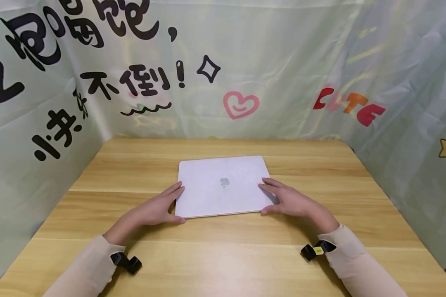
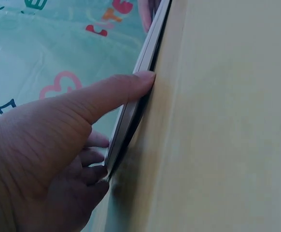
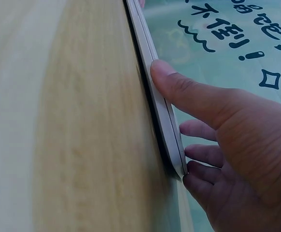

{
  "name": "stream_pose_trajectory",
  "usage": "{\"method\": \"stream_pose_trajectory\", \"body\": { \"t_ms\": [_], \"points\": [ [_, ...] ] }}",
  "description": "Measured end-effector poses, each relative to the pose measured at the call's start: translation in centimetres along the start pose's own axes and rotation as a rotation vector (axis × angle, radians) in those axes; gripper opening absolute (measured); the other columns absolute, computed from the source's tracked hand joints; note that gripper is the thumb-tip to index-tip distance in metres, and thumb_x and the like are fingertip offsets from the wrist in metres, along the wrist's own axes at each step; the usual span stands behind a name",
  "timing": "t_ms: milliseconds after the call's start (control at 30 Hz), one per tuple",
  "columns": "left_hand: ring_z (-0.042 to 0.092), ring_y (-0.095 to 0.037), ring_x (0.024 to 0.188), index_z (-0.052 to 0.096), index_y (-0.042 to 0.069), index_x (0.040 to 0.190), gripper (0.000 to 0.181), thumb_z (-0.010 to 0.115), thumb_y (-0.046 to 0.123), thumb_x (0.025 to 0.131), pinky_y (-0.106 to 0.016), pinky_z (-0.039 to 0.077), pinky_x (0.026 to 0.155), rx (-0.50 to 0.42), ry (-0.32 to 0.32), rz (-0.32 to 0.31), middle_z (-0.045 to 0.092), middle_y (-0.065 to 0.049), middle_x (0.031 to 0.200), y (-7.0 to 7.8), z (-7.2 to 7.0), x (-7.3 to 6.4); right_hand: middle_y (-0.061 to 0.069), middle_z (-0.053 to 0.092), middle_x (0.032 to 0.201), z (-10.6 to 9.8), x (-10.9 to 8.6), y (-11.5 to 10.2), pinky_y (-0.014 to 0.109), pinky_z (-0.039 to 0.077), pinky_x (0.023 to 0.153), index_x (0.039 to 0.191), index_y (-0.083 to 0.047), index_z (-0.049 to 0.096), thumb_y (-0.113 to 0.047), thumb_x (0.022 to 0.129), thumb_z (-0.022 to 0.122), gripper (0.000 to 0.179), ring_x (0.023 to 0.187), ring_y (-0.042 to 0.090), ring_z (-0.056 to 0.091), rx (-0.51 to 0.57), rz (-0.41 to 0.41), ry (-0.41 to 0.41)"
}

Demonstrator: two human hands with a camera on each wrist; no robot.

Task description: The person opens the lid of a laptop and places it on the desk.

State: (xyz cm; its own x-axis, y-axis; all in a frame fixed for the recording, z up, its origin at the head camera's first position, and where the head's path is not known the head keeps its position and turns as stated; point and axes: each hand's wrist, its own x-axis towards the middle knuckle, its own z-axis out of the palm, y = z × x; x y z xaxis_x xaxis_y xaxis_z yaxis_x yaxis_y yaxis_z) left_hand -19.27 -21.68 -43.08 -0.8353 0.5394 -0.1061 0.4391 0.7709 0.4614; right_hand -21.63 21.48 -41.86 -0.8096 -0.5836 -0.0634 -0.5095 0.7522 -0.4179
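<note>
A closed silver laptop (image 1: 208, 194) with an apple logo on its lid lies on the wooden table, its front edge towards me. At its left side my left hand (image 1: 154, 209) touches the edge with extended fingers, the thumb along the front edge near the corner. My right hand (image 1: 291, 200) mirrors this at the right side, two fingertips over the lid's edge and the thumb by the front corner. In the left wrist view, the left thumb (image 2: 135, 84) rests against the laptop's thin edge. The right wrist view shows the right thumb (image 3: 164, 72) against that edge too.
The wooden table (image 1: 223, 255) extends around the laptop on all sides. Pale printed cloth (image 1: 282, 49) hangs behind it and along both sides, close to the table's edges. Each sleeve cuff carries a small black camera, one on the left wrist (image 1: 128, 263) and one on the right (image 1: 316, 250).
</note>
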Motion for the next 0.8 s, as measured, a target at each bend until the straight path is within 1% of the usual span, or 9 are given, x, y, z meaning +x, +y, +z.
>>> {"method": "stream_pose_trajectory", "body": {
  "t_ms": [67, 167, 333, 400, 567, 633, 800],
  "points": [
    [0.014, -0.032, 0.147, 0.022, 0.000, 0.154, 0.109, 0.072, 0.061, 0.079, -0.048, 0.024, 0.115, 0.003, -0.009, 0.029, 0.010, -0.015, 0.162, 0.0, -0.2, 0.2, 0.017, 0.025, 0.158, 0.0, 0.0, 0.0, 0.051, 0.029, 0.112, 0.150, -0.007, 0.039, -0.058, 0.081, 0.071, 0.092, 0.143, 0.037, 0.026, -0.004, 0.004, 0.002],
    [0.013, -0.030, 0.147, 0.022, 0.000, 0.154, 0.107, 0.072, 0.059, 0.080, -0.047, 0.023, 0.116, 0.013, -0.021, 0.049, 0.010, -0.014, 0.163, 0.1, -0.4, 0.5, 0.019, 0.026, 0.157, 0.0, 0.0, -0.1, 0.053, 0.030, 0.111, 0.150, -0.006, 0.040, -0.057, 0.081, 0.072, 0.092, 0.142, 0.038, 0.027, -0.008, 0.007, 0.005],
    [0.011, -0.027, 0.148, 0.019, 0.001, 0.155, 0.106, 0.070, 0.060, 0.082, -0.045, 0.023, 0.116, 0.043, -0.045, 0.045, 0.007, -0.012, 0.163, 0.1, -0.4, 1.0, 0.020, 0.027, 0.157, -0.3, -0.3, -0.2, 0.053, 0.031, 0.111, 0.149, -0.005, 0.040, -0.058, 0.081, 0.071, 0.092, 0.141, 0.040, 0.029, -0.018, 0.010, 0.007],
    [0.010, -0.028, 0.148, 0.020, 0.000, 0.155, 0.104, 0.070, 0.057, 0.083, -0.045, 0.022, 0.116, 0.045, -0.050, 0.048, 0.007, -0.014, 0.163, 0.3, -0.4, 1.4, 0.020, 0.026, 0.157, -0.4, -0.5, -0.2, 0.053, 0.030, 0.111, 0.149, -0.005, 0.040, -0.058, 0.081, 0.071, 0.091, 0.141, 0.040, 0.029, -0.022, 0.013, 0.003],
    [0.008, -0.029, 0.148, 0.023, 0.000, 0.154, 0.102, 0.068, 0.058, 0.084, -0.045, 0.020, 0.117, 0.040, -0.044, 0.050, 0.006, -0.017, 0.162, 0.9, -0.2, 2.3, 0.021, 0.027, 0.156, -0.4, -1.0, 0.0, 0.054, 0.031, 0.110, 0.149, -0.003, 0.040, -0.058, 0.082, 0.070, 0.091, 0.140, 0.041, 0.029, -0.031, 0.015, 0.005],
    [0.008, -0.029, 0.148, 0.024, 0.001, 0.154, 0.102, 0.067, 0.061, 0.083, -0.044, 0.020, 0.117, 0.041, -0.041, 0.049, 0.006, -0.016, 0.162, 1.0, -0.1, 2.6, 0.021, 0.027, 0.156, -0.4, -1.2, 0.1, 0.054, 0.030, 0.111, 0.149, -0.003, 0.040, -0.058, 0.083, 0.070, 0.091, 0.140, 0.041, 0.029, -0.033, 0.020, 0.007],
    [0.008, -0.029, 0.148, 0.024, 0.000, 0.154, 0.102, 0.067, 0.060, 0.084, -0.043, 0.020, 0.117, 0.051, -0.045, 0.051, 0.006, -0.017, 0.162, 1.6, 0.0, 3.2, 0.021, 0.027, 0.156, -0.5, -1.9, 0.5, 0.053, 0.031, 0.111, 0.149, -0.003, 0.040, -0.059, 0.082, 0.069, 0.091, 0.140, 0.040, 0.030, -0.042, 0.038, 0.016]
  ]
}}
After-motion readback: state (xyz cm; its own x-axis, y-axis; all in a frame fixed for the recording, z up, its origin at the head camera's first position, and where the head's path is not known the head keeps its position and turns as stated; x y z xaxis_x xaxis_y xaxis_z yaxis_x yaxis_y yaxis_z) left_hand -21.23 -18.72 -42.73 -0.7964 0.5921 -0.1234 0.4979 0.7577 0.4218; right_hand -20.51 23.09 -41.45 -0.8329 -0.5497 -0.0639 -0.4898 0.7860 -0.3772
